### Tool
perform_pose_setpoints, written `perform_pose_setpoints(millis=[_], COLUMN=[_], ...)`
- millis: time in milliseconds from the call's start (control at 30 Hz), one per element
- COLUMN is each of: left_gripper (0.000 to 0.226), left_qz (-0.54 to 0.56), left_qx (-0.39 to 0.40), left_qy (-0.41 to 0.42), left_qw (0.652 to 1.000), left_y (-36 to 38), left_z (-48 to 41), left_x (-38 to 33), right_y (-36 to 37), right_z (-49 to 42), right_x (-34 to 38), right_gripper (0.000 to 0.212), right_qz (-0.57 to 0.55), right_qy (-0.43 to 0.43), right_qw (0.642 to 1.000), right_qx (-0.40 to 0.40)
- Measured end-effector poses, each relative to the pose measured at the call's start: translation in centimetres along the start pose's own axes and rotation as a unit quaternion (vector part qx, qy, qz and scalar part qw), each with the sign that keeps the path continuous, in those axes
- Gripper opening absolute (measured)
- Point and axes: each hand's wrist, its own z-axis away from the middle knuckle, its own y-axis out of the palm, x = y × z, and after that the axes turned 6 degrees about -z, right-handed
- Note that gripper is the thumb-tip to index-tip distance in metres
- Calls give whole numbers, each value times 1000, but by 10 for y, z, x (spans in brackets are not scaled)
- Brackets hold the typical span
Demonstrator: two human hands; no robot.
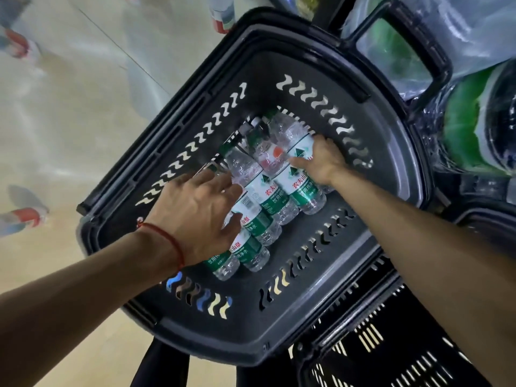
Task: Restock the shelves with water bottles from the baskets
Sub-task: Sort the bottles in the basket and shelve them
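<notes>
Grips the end bottle (304, 191) with the right hand (325, 160); spreads the left hand (195, 216) wide over the nearer bottles (252, 216), clasping none. Lying in a touching row on the bottom of the basket (279, 347). Could slip on slick plastic or roll neighbours when lifted. Tight against the basket's side there; open room only upward.

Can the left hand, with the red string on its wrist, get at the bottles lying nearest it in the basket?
Probably yes: the left hand is spread right over those bottles, the basket is open on top, and the right hand grips the far bottle, out of the way.
</notes>
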Motion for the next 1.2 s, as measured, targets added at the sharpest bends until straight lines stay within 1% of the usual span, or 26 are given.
perform_pose_setpoints(millis=[67,133,233,267,300,367,467,500,533,600,633,667,700,733,767,800,867,900,933,967,1033,1067,1133,1200], left_gripper=[50,45,43,44,44,43,38,38,38,38,37,37,37,41,47,54,64,69,73,75,79,87,106,111], left_qz=[-8,-7,1,2,4,6,-3,-4,3,28,51,92,146,209,278,344,447,482,503,511,504,498,492,484], left_qx=[-3,-8,-13,-14,-19,-35,-44,-43,-46,-48,-33,-2,38,85,124,147,165,173,184,193,193,190,172,135], left_qy=[-2,-5,-16,-21,-26,-31,-47,-57,-64,-73,-89,-119,-166,-227,-288,-334,-387,-407,-428,-449,-485,-497,-497,-484], left_qw=[1000,1000,1000,1000,999,999,998,997,997,996,994,989,974,947,908,865,789,756,728,707,688,684,694,716], left_y=[2,2,1,1,0,-2,-4,-5,-5,-1,0,8,19,31,44,58,87,99,111,122,140,145,151,156], left_z=[6,12,22,26,29,35,44,47,49,53,53,52,48,42,35,27,13,5,-3,-10,-24,-28,-31,-31], left_x=[-1,-3,-2,-2,-1,-1,-5,-6,-8,-12,-15,-19,-23,-28,-34,-39,-52,-58,-65,-71,-80,-84,-90,-94], right_y=[-1,-1,0,-1,-2,-5,-10,-12,-13,-16,-18,-19,-21,-22,-23,-24,-26,-27,-27,-27,-27,-27,-25,-22], right_z=[15,37,80,96,113,147,188,199,208,221,225,228,229,230,230,229,226,224,222,220,216,215,213,212], right_x=[0,-1,-5,-6,-5,-2,10,13,16,21,22,23,24,24,23,22,19,16,15,12,6,4,1,0], right_gripper=[83,82,61,58,58,66,82,84,81,68,65,66,69,71,73,73,72,70,68,66,63,61,60,59], right_qz=[-2,-31,-101,-123,-146,-181,-202,-213,-229,-272,-289,-302,-311,-316,-316,-312,-293,-288,-287,-286,-290,-292,-298,-318], right_qy=[-13,-21,-54,-60,-63,-67,-91,-100,-106,-107,-101,-92,-83,-78,-77,-78,-85,-89,-92,-93,-97,-96,-93,-87], right_qw=[1000,999,993,991,987,981,975,972,968,956,951,948,946,945,945,947,952,953,953,953,952,952,950,944], right_qx=[-15,-12,1,9,15,15,0,-5,-12,-30,-37,-38,-36,-31,-25,-21,-22,-23,-21,-18,-13,-9,-6,-14])
